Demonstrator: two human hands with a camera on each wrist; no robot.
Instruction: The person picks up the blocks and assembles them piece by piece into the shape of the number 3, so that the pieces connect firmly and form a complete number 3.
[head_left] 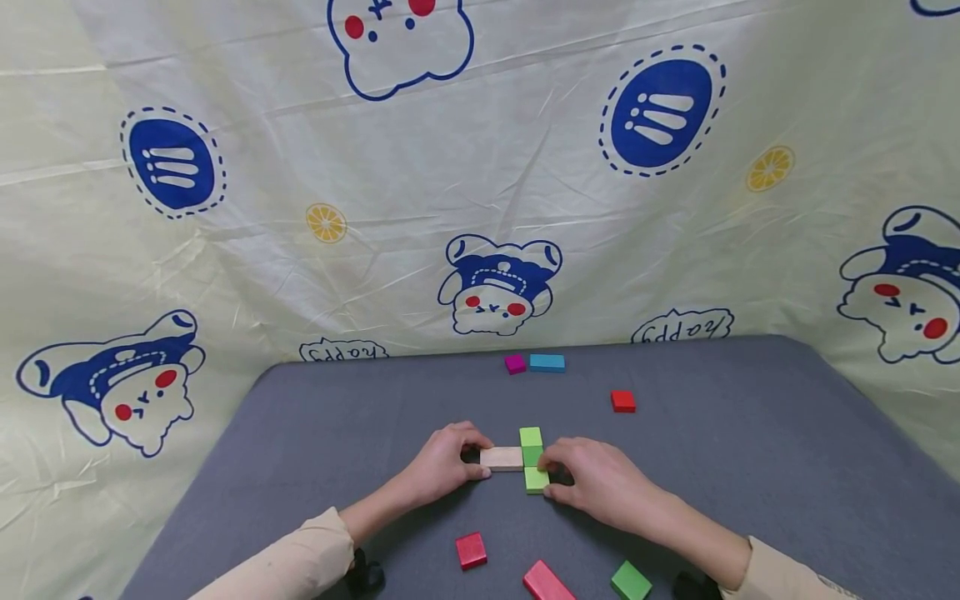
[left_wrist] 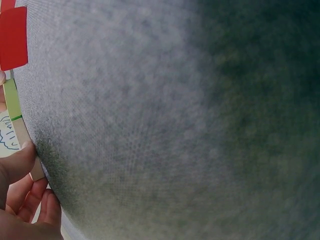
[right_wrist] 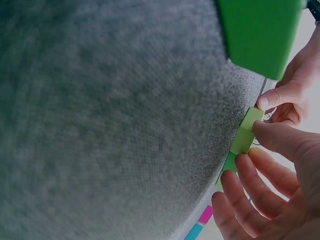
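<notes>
A pale wooden block (head_left: 501, 459) lies flat on the grey table, its right end against a short column of light green and green blocks. My left hand (head_left: 444, 462) grips the wooden block's left end between thumb and fingers, as the left wrist view also shows. That column has a light green block (head_left: 530, 437) at the far end, a green block (head_left: 533, 456) in the middle and another light green block (head_left: 536, 481) nearest me. With thumb and fingers curled, my right hand (head_left: 603, 483) pinches the near light green block; its fingers partly cover the column's right side.
Near me lie a red block (head_left: 471, 551), a longer pinkish-red block (head_left: 548, 581) and a green block (head_left: 631, 581). Farther back are a red block (head_left: 623, 402), a magenta block (head_left: 515, 364) and a blue block (head_left: 547, 363). A printed cloth (head_left: 525, 167) hangs behind the table.
</notes>
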